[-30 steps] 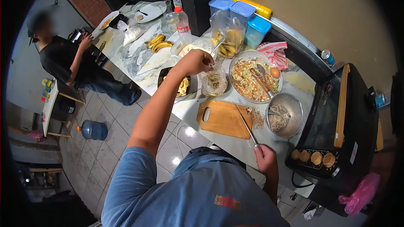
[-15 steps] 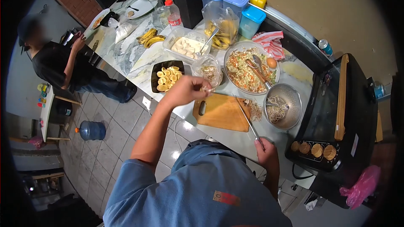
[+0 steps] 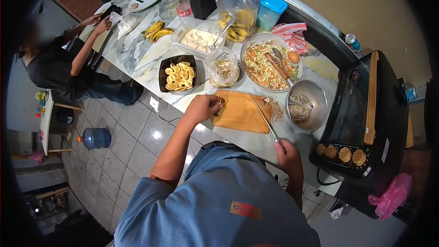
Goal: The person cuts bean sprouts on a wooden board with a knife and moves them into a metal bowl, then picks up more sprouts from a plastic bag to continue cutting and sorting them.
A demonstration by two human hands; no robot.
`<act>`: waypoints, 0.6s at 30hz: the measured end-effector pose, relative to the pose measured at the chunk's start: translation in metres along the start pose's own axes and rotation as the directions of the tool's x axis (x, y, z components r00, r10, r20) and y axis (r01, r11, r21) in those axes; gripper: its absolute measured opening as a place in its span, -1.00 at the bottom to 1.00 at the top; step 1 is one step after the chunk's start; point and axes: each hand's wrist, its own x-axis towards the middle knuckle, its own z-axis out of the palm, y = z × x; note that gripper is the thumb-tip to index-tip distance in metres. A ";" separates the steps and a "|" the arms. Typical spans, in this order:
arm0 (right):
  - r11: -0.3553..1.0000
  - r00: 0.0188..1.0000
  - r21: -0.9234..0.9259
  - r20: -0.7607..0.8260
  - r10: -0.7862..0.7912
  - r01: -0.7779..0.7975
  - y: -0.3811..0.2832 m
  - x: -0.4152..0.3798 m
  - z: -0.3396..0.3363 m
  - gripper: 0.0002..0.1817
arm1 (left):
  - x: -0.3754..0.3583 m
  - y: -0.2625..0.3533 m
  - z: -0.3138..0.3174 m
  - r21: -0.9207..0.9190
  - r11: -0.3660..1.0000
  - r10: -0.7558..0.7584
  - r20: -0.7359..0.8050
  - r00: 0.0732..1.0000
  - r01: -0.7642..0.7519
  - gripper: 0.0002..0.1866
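My left hand is over the left end of the wooden cutting board, its fingers closed on a small pinch of bean sprouts. In my right hand, near the counter's front edge, is the handle of a knife, whose blade points away over the board's right side. Sprout scraps lie at the board's right edge. Just beyond the board stands an open plastic bag of sprouts. A metal bowl with sprouts inside is to the right.
Banana slices fill a black bowl. Behind are a tub of white batter, a tray of chopped vegetables with an egg, and a bottle. An oven stands right. A person is at the left.
My left hand has moved from beside the sprout bag down to the board's left end. The person at the left has reached both arms over the far counter and holds a dark object.
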 end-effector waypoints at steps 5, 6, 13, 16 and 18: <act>0.999 0.999 0.007 -0.014 -0.035 0.035 0.001 0.001 0.002 -0.65 | -0.002 0.005 0.000 0.113 0.989 0.105 -0.060 0.993 -0.098 -0.72; 1.000 1.000 -0.001 -0.003 -0.021 0.021 -0.001 0.000 0.002 -0.65 | -0.002 0.005 -0.001 0.137 0.986 0.106 -0.042 0.993 -0.099 -0.67; 1.000 0.999 -0.009 0.027 0.021 -0.021 0.001 0.001 0.001 -0.66 | -0.010 0.010 -0.007 0.104 0.987 0.129 -0.095 0.987 -0.119 -0.40; 1.000 1.000 0.010 0.015 0.011 -0.011 0.001 0.001 0.001 -0.67 | -0.008 0.010 -0.010 0.178 0.982 0.064 -0.049 0.997 -0.054 -0.42; 1.000 1.000 0.011 0.007 -0.009 0.009 0.002 0.000 0.002 -0.67 | -0.008 0.009 -0.011 0.181 0.981 0.077 -0.047 0.996 -0.067 -0.48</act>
